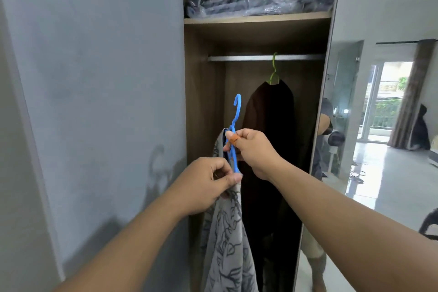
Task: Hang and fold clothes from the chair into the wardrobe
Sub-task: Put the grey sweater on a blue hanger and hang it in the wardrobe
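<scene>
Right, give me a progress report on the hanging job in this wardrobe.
Done: one dark garment already hangs from the rail on a green hanger.
In hand: the right hand grips the blue hanger, and the left hand pinches the grey patterned garment at its lower end.
Left: its hook sits below the rail, not yet hung. The chair is out of view.

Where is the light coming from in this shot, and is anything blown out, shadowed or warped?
Head view: daylight comes off the mirrored wardrobe door, whose reflected balcony window is blown out; the wardrobe interior is dim, so the dark garment loses detail; the blue hanger and hands cast a shadow on the grey door; wide-angle bending tilts the edges.
</scene>
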